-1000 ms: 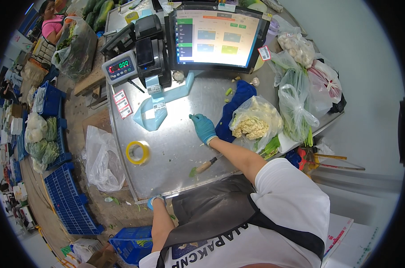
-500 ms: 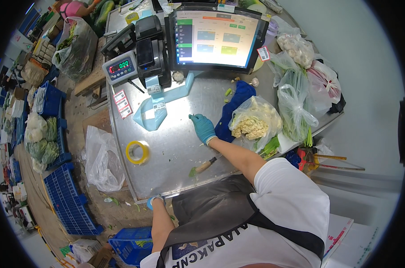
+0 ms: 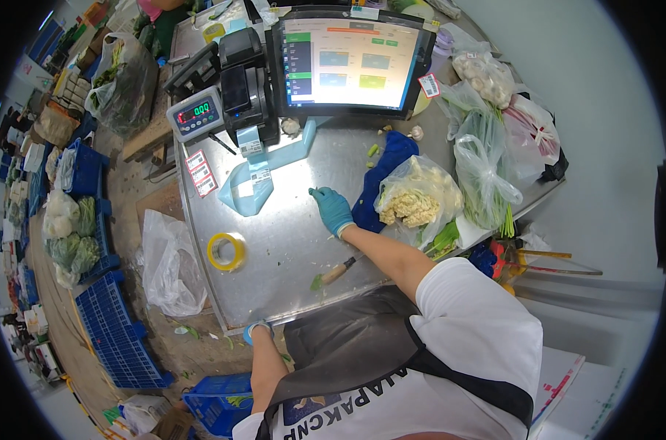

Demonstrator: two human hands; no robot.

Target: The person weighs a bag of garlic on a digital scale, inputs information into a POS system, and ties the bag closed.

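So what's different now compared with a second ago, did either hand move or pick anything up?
Hardly anything. The right hand, in its teal glove, is on the steel counter beside the blue cloth, just as before, holding nothing. The left hand stays at the counter's near edge. The small knife, the yellow tape roll and the bagged cauliflower have not shifted.

Behind my steel counter (image 3: pixel 289 257) stands a lit touchscreen (image 3: pixel 347 62), with a small weighing scale (image 3: pixel 195 115) and a black label printer (image 3: pixel 248 88) to its left. A roll of yellow tape (image 3: pixel 226 251) lies on the counter. Blue crates (image 3: pixel 116 337) line the floor beside bagged greens (image 3: pixel 124 81).
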